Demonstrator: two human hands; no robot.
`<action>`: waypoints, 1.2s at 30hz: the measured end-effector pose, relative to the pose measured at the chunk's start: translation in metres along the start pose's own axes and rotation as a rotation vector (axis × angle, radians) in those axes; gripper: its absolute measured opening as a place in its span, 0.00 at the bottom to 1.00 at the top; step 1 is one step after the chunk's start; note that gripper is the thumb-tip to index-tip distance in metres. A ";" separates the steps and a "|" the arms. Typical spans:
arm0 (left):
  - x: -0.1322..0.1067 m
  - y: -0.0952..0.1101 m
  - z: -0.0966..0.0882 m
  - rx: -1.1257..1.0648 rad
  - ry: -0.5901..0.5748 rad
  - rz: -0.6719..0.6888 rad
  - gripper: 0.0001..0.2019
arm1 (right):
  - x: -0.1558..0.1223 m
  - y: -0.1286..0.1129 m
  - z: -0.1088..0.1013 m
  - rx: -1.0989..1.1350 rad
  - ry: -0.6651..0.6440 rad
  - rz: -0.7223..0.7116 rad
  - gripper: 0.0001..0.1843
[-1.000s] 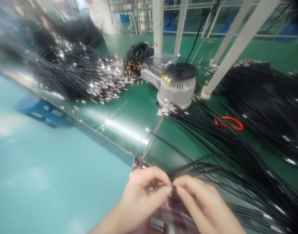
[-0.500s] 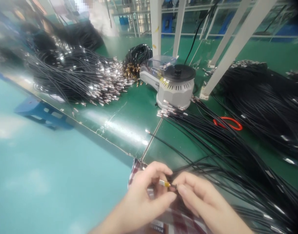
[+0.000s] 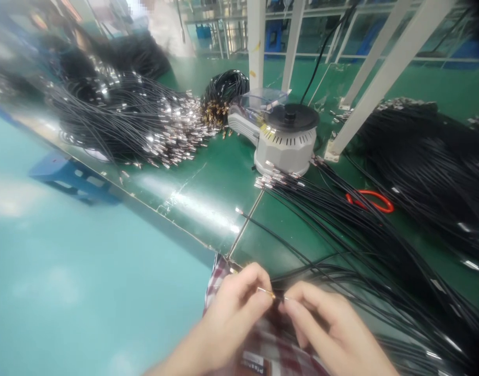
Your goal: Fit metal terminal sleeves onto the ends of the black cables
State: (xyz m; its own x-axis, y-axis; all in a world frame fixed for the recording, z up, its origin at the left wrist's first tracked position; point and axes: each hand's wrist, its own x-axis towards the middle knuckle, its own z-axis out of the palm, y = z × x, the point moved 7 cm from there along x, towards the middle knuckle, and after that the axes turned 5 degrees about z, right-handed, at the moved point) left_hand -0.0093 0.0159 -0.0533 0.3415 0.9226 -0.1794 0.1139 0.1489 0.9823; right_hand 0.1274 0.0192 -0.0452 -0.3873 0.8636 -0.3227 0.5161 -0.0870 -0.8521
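In front of my checked clothing, my left hand (image 3: 239, 305) pinches the silvery, yellow-banded connector end (image 3: 267, 292) of a black cable between thumb and forefinger. Close beside it on the right, my right hand (image 3: 325, 316) has thumb and forefinger closed on the thin dark cable just behind that end. Part of the connector is covered by the left fingertips. Many black cables (image 3: 352, 271) with metal ends fan out over the green table past my right hand. One loose cable tip (image 3: 238, 210) points toward the table's front edge.
A round grey tape dispenser (image 3: 284, 149) with a black top stands mid-table. Heaped cable bundles (image 3: 117, 120) lie at left and a large black pile (image 3: 427, 151) at right. A red loop (image 3: 370, 201), slanted white posts (image 3: 388, 78) and a blue stool (image 3: 72, 175) are nearby.
My left thumb has come up and closed on the connector, which earlier lay more exposed between parted fingers. The right hand keeps its pinch. The whole view has shifted slightly.
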 end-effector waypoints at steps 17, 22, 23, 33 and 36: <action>0.000 0.000 -0.003 0.086 0.132 0.079 0.17 | 0.005 0.002 0.003 -0.111 0.178 -0.138 0.14; -0.002 0.007 -0.001 0.094 0.101 0.108 0.16 | 0.013 0.020 0.032 0.415 -0.205 0.270 0.23; -0.001 0.006 -0.001 0.094 0.113 0.110 0.16 | 0.013 0.020 0.032 0.397 -0.189 0.255 0.23; 0.001 -0.012 -0.001 -0.187 0.165 -0.015 0.19 | 0.005 -0.002 0.009 -0.111 0.041 -0.133 0.18; 0.001 -0.008 0.001 -0.128 0.141 0.012 0.18 | 0.007 0.011 0.016 0.218 -0.117 0.134 0.21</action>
State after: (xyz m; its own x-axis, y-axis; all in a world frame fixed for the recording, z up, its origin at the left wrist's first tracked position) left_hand -0.0088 0.0151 -0.0614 0.2066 0.9640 -0.1675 -0.0117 0.1736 0.9847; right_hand 0.1182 0.0164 -0.0635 -0.4193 0.7750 -0.4728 0.3965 -0.3121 -0.8633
